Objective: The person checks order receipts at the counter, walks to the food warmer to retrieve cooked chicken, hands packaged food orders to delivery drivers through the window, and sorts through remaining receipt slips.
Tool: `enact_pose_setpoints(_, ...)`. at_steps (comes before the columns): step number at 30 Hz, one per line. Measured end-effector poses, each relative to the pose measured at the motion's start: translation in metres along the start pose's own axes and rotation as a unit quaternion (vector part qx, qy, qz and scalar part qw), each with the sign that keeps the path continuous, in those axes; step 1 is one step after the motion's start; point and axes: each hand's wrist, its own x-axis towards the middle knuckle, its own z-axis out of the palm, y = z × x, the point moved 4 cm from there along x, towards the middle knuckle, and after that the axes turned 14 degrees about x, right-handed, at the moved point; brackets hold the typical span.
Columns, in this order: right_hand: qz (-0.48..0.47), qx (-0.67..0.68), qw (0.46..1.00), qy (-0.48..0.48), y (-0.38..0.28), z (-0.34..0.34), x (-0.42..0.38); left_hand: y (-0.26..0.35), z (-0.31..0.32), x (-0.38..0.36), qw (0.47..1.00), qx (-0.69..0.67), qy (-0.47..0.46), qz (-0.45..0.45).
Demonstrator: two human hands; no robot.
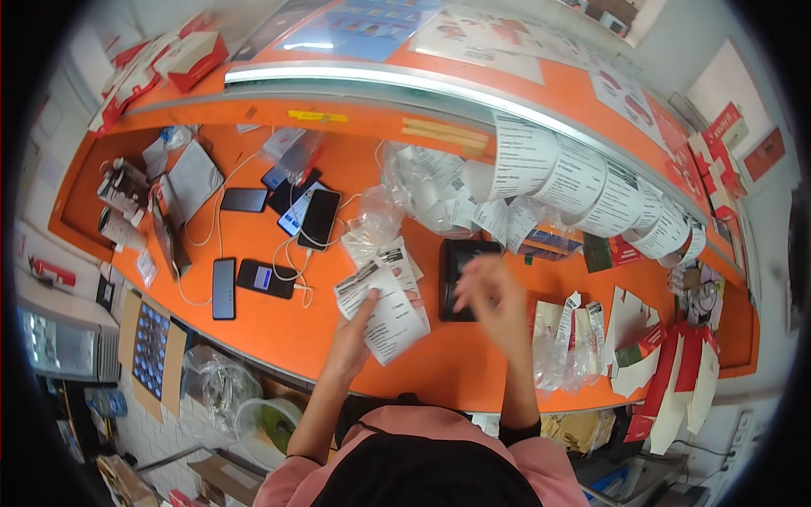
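Note:
My left hand (351, 336) is closed on printed receipts (390, 325), pinching them under the thumb near the front middle of the orange counter. More of the paper fans out behind the top slip. My right hand (497, 302) is blurred by motion over a black tablet (451, 283), its bent fingers loosely apart with no object showing in them. The hand and wrist cover part of the tablet. Just behind the receipts sits crumpled clear plastic (372, 224). To the right of my right hand stand clear plastic bags with receipts (568, 342).
Several phones with white cables, among them a black phone (319, 220), lie on the counter's left side. Long printed receipts (570, 182) hang from the shelf edge above. Red and white folded cartons (676, 372) stand at the right. A box of bottle caps (152, 351) is below left.

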Motion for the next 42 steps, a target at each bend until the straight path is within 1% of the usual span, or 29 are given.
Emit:
enact_pose_setpoints(1, -0.025, 0.049, 0.995, 0.081, 0.001, -0.016, 0.018, -0.017, -0.017, 0.004, 0.999, -0.002, 0.034, -0.023)
enact_pose_setpoints(3, 0.003, 0.011, 0.988, 0.154, 0.007, -0.048, 0.048, -0.012, -0.016, 0.001, 0.999, -0.007, 0.021, -0.025)
enact_pose_setpoints(4, -0.005, 0.013, 0.987, 0.162, 0.010, -0.052, 0.056, -0.008, -0.014, 0.001, 0.999, -0.016, 0.015, -0.024)
enact_pose_setpoints(6, 0.037, 0.164, 0.972, 0.166, 0.022, -0.052, 0.071, 0.004, -0.007, 0.001, 1.000, 0.012, 0.000, -0.010)
enact_pose_setpoints(7, 0.019, 0.252, 0.956, 0.149, 0.023, -0.049, 0.078, 0.008, -0.003, 0.000, 0.999, 0.033, -0.006, 0.000)
enact_pose_setpoints(8, 0.013, 0.252, 0.955, 0.157, 0.028, -0.052, 0.084, 0.011, 0.000, -0.002, 0.999, 0.037, -0.015, -0.002)
enact_pose_setpoints(10, -0.019, 0.299, 0.942, 0.150, 0.038, -0.058, 0.098, 0.018, 0.003, -0.001, 0.999, 0.028, -0.023, 0.005)
enact_pose_setpoints(11, -0.018, 0.335, 0.927, 0.168, 0.044, -0.058, 0.102, 0.018, 0.004, 0.000, 0.999, 0.033, -0.032, 0.005)
enact_pose_setpoints(12, -0.024, 0.336, 0.926, 0.171, 0.047, -0.061, 0.103, 0.018, 0.003, 0.000, 0.999, 0.038, -0.020, -0.002)
enact_pose_setpoints(14, 0.023, 0.308, 0.945, 0.109, 0.057, -0.058, 0.105, 0.017, 0.002, 0.001, 0.999, 0.045, -0.009, -0.009)
enact_pose_setpoints(16, 0.034, 0.299, 0.947, 0.115, 0.054, -0.046, 0.089, 0.016, 0.001, 0.004, 0.999, 0.046, -0.008, 0.001)
enact_pose_setpoints(18, 0.086, 0.301, 0.942, 0.120, 0.048, -0.033, 0.067, 0.019, 0.005, 0.008, 0.999, 0.049, -0.010, 0.014)
enact_pose_setpoints(19, 0.091, 0.299, 0.942, 0.118, 0.047, -0.029, 0.053, 0.021, 0.007, 0.010, 0.998, 0.052, -0.011, 0.025)
enact_pose_setpoints(20, 0.050, 0.217, 0.971, 0.090, 0.043, -0.026, 0.039, 0.018, 0.007, 0.012, 0.999, 0.048, -0.005, 0.023)
enact_pose_setpoints(21, 0.007, 0.134, 0.989, 0.059, 0.037, -0.022, 0.024, 0.015, 0.007, 0.015, 0.996, 0.070, -0.022, 0.045)
enact_pose_setpoints(22, 0.043, 0.122, 0.991, 0.018, 0.029, -0.014, 0.007, 0.013, 0.006, 0.017, 0.993, 0.092, -0.037, 0.068)
enact_pose_setpoints(23, 0.145, 0.144, 0.979, -0.004, 0.033, -0.008, -0.011, 0.010, 0.005, 0.019, 0.994, 0.088, -0.025, 0.066)
enact_pose_setpoints(24, 0.166, 0.070, 0.982, -0.065, 0.037, -0.005, -0.027, 0.006, 0.010, 0.020, 0.990, 0.109, -0.065, 0.064)
enact_pose_setpoints(25, 0.196, 0.048, 0.975, -0.094, 0.031, 0.001, -0.038, 0.006, 0.019, 0.020, 0.984, 0.131, -0.104, 0.061)
enact_pose_setpoints(26, 0.203, 0.050, 0.972, -0.105, 0.031, 0.004, -0.048, 0.013, 0.033, 0.023, 0.983, 0.090, -0.141, 0.073)
enact_pose_setpoints(27, 0.221, 0.049, 0.969, -0.100, 0.033, 0.005, -0.058, 0.023, 0.048, 0.025, 0.979, 0.049, -0.180, 0.086)
enact_pose_setpoints(28, 0.237, 0.045, 0.966, -0.092, 0.033, 0.005, -0.067, 0.022, 0.052, 0.028, 0.985, -0.004, -0.169, 0.045)
enact_pose_setpoints(29, 0.224, 0.056, 0.970, -0.071, 0.029, 0.006, -0.072, 0.019, 0.054, 0.029, 0.985, -0.057, -0.160, 0.004)
enact_pose_setpoints(30, 0.227, 0.054, 0.970, -0.071, 0.027, 0.007, -0.077, 0.018, 0.054, 0.031, 0.985, -0.060, -0.160, 0.003)
enact_pose_setpoints(32, 0.228, 0.079, 0.970, -0.021, 0.024, 0.004, -0.084, 0.017, 0.057, 0.031, 0.972, -0.135, -0.189, -0.025)
enact_pose_setpoints(34, 0.234, 0.084, 0.969, -0.011, 0.019, 0.005, -0.085, 0.016, 0.058, 0.029, 0.973, -0.129, -0.190, -0.021)
enact_pose_setpoints(37, 0.235, 0.079, 0.969, -0.001, 0.019, 0.006, -0.084, 0.014, 0.058, 0.024, 0.984, -0.067, -0.163, -0.028)
enact_pose_setpoints(41, 0.216, 0.050, 0.975, -0.009, 0.020, 0.006, -0.081, 0.015, 0.055, 0.017, 0.984, -0.077, -0.157, -0.034)
enact_pose_setpoints(42, 0.216, 0.049, 0.975, -0.012, 0.022, 0.007, -0.080, 0.018, 0.057, 0.014, 0.977, -0.112, -0.183, -0.019)
